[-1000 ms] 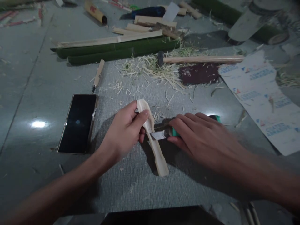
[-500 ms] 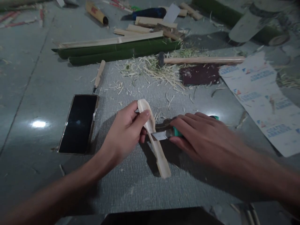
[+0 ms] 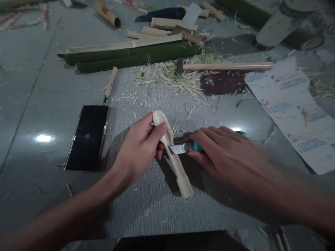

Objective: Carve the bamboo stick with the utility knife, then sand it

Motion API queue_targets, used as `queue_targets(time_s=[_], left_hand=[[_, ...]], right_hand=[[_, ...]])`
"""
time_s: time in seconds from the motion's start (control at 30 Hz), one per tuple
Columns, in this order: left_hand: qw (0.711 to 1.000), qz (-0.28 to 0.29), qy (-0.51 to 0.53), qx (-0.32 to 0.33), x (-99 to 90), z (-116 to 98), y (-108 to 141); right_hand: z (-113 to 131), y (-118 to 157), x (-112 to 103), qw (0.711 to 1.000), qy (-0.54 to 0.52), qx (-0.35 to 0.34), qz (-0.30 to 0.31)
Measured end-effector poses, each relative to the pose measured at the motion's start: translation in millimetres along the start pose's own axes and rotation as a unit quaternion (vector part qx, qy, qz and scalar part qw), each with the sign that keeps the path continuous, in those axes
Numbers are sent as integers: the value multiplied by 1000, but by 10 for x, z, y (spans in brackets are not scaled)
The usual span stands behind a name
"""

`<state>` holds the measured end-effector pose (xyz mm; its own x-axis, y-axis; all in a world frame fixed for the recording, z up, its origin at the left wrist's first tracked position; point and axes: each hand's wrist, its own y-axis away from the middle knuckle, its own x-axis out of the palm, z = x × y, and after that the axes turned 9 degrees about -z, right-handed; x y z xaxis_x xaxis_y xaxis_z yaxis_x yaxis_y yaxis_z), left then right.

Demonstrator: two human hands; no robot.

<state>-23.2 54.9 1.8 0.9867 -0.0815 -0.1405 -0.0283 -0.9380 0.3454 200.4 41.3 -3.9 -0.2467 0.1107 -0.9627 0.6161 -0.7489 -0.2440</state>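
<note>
A pale, spoon-shaped piece of bamboo [image 3: 177,166] slants down and to the right above the table's middle. My left hand [image 3: 142,144] is closed on its upper part, the thumb pressing on the inner face. In my right hand [image 3: 226,153] is a utility knife [image 3: 196,146] with a green handle, fingers wrapped round it. The knife's blade points left and its tip meets the narrow middle of the bamboo piece, just below my left fingers. Part of the knife handle is hidden under my right hand.
A phone [image 3: 87,137] and a wooden-handled tool [image 3: 111,83] lie left of my hands. Behind are green bamboo halves [image 3: 133,55], shavings [image 3: 167,78], a hammer [image 3: 225,67] and a dark block [image 3: 222,83]. Printed sandpaper [image 3: 290,108] lies at right; a cup [image 3: 273,29] stands beyond it.
The lower end of the bamboo piece has swung slightly right. My right hand and the knife have shifted a little left. My left hand has barely moved.
</note>
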Motion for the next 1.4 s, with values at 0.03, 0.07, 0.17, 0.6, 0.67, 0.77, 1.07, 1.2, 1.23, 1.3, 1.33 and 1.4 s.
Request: queue_targets(time_s=[0.03,0.07,0.17,0.6,0.67,0.77,1.07,1.2,1.23,1.3,1.33,1.4], left_hand=[[1000,-1,2,3,0,6,-2],[1000,-2,3,6,0,12,-3],[1000,-3,-2,8,-3,18,2],[1000,-20,-6,-1,-2,18,10],[1000,-20,-3,-3,-2,21,10],[1000,-20,-3,0,1,17,15],[999,-1,-26,32,5,13,23],[999,1,-22,37,12,25,23],[999,1,-20,37,13,24,20],[999,0,-15,36,16,20,13],[999,-3,-15,37,15,17,11],[999,-8,-18,41,13,14,10]], right_hand=[[2,1,3,1000,-1,0,-1],[5,3,6,1000,-2,1,-1],[24,9,3,1000,4,6,2],[1,-28,-62,999,3,3,-36],[-46,-28,-85,999,-7,15,-44],[-122,-24,-138,998,-36,13,-42],[-45,-32,-119,985,-122,-123,15],[-27,-20,-141,971,-192,-138,40],[-32,-14,-150,964,-224,-140,43],[-44,-3,-160,954,-263,-137,42],[-49,-1,-161,957,-258,-130,38],[-56,-3,-161,969,-214,-116,34]])
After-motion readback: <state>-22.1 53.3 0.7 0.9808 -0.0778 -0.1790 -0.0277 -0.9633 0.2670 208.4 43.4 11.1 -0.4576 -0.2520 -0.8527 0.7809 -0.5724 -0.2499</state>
